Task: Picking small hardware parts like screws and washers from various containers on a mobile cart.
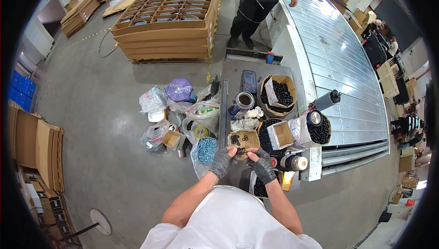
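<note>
My left hand and my right hand, both in dark fingerless gloves, meet at the near edge of a shallow cardboard box. The fingers of both are closed in a pinch. Small black pieces lie between the fingertips, too small to tell whether they are held or rest in the box. Several black rings and a clump of small black parts lie in the box. Close to my left hand stands a container of blue screws.
Cartons of black parts, an open jar and a phone-like device crowd the bench. Bags cluster left. A roller conveyor runs along the right. Beyond the bench, a person holds an orange-handled tool near stacked cardboard trays.
</note>
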